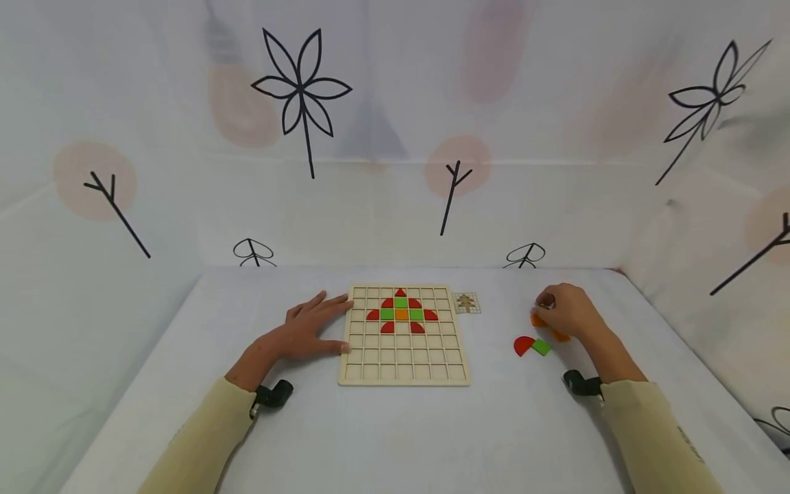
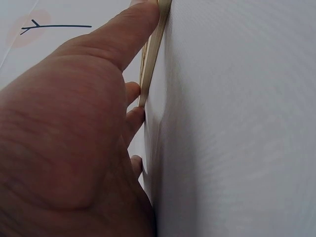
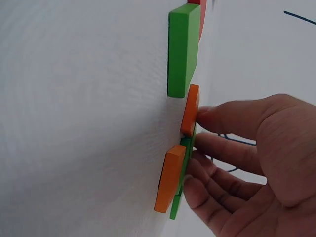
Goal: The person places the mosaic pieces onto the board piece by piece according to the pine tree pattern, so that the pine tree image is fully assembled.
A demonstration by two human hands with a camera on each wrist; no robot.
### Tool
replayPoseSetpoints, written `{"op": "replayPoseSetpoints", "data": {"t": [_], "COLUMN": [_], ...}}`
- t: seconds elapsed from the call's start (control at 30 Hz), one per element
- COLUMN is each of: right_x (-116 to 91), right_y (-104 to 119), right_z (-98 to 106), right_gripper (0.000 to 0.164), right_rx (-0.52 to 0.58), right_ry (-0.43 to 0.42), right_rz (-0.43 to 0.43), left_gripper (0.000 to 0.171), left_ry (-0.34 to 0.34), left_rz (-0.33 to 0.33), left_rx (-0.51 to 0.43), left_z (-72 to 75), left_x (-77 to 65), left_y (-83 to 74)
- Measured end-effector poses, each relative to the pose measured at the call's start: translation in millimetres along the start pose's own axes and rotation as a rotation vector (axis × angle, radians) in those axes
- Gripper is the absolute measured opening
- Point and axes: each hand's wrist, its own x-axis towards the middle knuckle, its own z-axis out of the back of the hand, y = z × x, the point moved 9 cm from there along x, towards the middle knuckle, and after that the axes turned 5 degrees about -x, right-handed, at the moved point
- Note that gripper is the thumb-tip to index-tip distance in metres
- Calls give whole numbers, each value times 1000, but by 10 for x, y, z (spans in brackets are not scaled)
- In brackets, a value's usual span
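Note:
A wooden grid board [image 1: 404,358] lies flat on the table, with red, green and orange tiles in a tree-like pattern in its upper squares. My left hand [image 1: 311,328] rests spread along the board's left edge, thumb and fingers touching it. To the right, my right hand [image 1: 566,312] has bent fingers over a small group of tiles. In the right wrist view, its thumb and index finger pinch an orange tile [image 3: 190,111] low at the table. Another orange tile [image 3: 169,178] and green tiles [image 3: 175,207] lie right beside those fingers.
A small pattern card [image 1: 467,302] with a tree picture lies against the board's right side. Nearer me than the right hand are a red rounded tile [image 1: 523,345] and a green square tile [image 1: 541,347]. White printed cloth [image 1: 395,213] hangs behind the table.

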Motion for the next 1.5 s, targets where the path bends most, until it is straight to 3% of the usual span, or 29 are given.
{"op": "replayPoseSetpoints", "data": {"t": [0.47, 0.9, 1.23, 1.5], "right_x": [-15, -31, -25, -75], "right_y": [-42, -27, 18, 312], "right_z": [-67, -62, -52, 81], "right_gripper": [34, 36, 35, 35], "right_rx": [12, 12, -3, 23], "right_ry": [64, 68, 40, 25], "right_rz": [-56, -74, -40, 44], "left_gripper": [94, 93, 94, 94], "left_ry": [12, 12, 13, 7], "left_rz": [11, 3, 5, -3], "left_rx": [13, 9, 10, 13], "left_z": [-22, -6, -15, -11], "left_x": [16, 2, 12, 10], "left_y": [14, -6, 6, 6]}}
